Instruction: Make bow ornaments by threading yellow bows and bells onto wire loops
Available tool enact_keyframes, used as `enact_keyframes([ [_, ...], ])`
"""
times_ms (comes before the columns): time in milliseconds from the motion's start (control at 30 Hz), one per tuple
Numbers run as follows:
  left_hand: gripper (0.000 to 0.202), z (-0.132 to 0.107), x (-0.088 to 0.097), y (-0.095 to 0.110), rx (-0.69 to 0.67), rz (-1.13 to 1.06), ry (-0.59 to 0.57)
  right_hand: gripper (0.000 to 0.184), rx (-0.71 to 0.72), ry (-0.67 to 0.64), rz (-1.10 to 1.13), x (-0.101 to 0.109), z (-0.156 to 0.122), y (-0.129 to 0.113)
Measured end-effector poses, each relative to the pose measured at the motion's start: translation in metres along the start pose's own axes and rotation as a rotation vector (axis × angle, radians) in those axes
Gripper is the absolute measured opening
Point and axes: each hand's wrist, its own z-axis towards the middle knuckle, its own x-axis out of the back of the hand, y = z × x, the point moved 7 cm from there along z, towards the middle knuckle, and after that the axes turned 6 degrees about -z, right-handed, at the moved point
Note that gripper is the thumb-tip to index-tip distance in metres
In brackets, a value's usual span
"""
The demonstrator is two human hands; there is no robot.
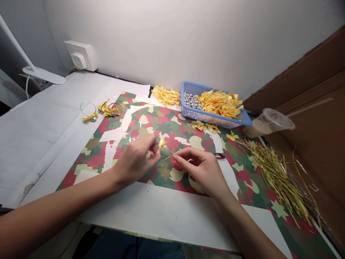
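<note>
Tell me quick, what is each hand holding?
Left hand: closed, pinching a yellow bow.
Right hand: closed, pinching a thin gold strand by the bow.

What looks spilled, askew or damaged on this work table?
The lidded cup seems tipped on its side beside the blue basket; no spill shows. The patterned paper has white torn-looking patches near the left hand, which pinches a yellow bow; the right hand pinches its thin strand. A few more bows lie loose outside the basket.

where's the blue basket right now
Head view, right of centre by the wall: the blue basket sits between a pile of yellow bows and a lidded cup.
</note>
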Motion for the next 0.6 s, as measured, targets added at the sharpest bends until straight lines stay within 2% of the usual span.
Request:
enact_keyframes([
  [100, 0.026, 0.001, 0.001, -0.006, 0.077, -0.071, 0.003, 0.018, -0.157, -0.172, 0.187, -0.006, 0.0, 0.007],
  [200, 0.026, 0.001, -0.003, -0.016, 0.279, -0.257, -0.039, 0.015, -0.261, -0.249, 0.39, -0.012, 0.0, 0.01],
  [333, 0.029, -0.006, -0.012, -0.026, 0.563, -0.522, -0.097, 0.016, -0.31, -0.126, 0.593, -0.015, 0.001, 0.016],
  [433, 0.032, -0.01, -0.019, -0.027, 0.685, -0.66, -0.125, 0.019, -0.302, -0.036, 0.696, -0.017, 0.002, 0.018],
  [600, 0.037, -0.013, -0.028, -0.03, 0.862, -0.848, -0.134, 0.014, -0.205, 0.064, 0.642, -0.009, 0.001, 0.014],
])
